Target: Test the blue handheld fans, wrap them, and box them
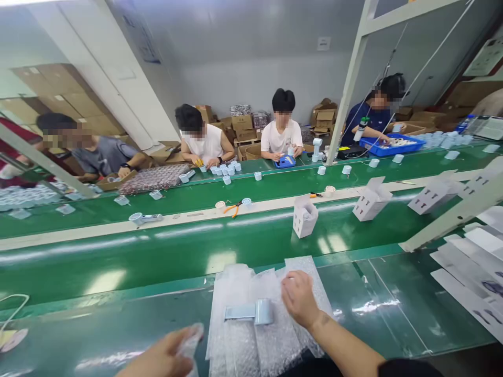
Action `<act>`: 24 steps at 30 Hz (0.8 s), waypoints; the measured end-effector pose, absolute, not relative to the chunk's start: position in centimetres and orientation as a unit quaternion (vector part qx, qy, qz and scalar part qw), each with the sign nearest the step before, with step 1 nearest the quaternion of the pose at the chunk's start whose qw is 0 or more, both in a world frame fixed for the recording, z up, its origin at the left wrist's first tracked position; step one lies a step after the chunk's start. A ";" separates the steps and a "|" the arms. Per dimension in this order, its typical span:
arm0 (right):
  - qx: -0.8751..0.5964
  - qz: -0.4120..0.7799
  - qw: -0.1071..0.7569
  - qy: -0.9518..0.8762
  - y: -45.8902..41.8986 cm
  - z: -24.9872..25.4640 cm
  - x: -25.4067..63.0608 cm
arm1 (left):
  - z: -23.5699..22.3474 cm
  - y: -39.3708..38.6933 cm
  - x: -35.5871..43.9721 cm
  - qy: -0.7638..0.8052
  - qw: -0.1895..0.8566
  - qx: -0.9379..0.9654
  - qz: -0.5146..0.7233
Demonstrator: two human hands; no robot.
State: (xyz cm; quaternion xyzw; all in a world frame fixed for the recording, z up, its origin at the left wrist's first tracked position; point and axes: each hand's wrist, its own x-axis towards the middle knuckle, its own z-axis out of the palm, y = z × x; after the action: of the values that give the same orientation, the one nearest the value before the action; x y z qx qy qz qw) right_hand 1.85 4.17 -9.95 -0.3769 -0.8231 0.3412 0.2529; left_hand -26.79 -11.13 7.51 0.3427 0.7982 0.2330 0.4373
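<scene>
A light-blue handheld device (pixel 264 312) with a short cylindrical head and flat handle lies on several overlapping bubble-wrap bags (pixel 236 343) in front of me. Left of the bags, my left hand (pixel 167 351) is closed on a crumpled piece of translucent bubble wrap (pixel 191 341). My right hand (pixel 299 297) is over the right-hand bags, just right of the device, with its fingers curled in. Whatever its fingertips hold, if anything, is hidden.
Beyond my bench runs a green conveyor (pixel 157 251) with white boxes (pixel 305 217) on it. Light-blue parts and orange-handled pliers (pixel 234 209) lie along the far side. Co-workers sit opposite. Flattened white cartons (pixel 467 293) are stacked at right, near a slanted post (pixel 444 222).
</scene>
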 end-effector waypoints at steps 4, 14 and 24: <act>-0.577 0.323 0.142 -0.736 2.6 -12.2 5.8 | 3.3 -5.0 -23.7 0.774 0.418 0.475 -0.018; -0.650 0.421 0.257 -0.578 4.2 -11.1 4.2 | -3.0 0.1 -17.7 0.728 0.351 0.558 -0.188; -0.575 0.420 0.026 -0.701 -0.4 -11.2 -2.5 | 1.4 -0.8 -23.9 0.717 0.395 0.552 -0.157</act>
State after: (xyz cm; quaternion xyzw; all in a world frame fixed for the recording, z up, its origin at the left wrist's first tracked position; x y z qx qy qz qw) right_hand -2.54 -0.39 -11.21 -0.5753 -0.7011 0.4205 0.0260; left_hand -23.92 -0.78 1.37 0.5524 0.7168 -0.1575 0.3953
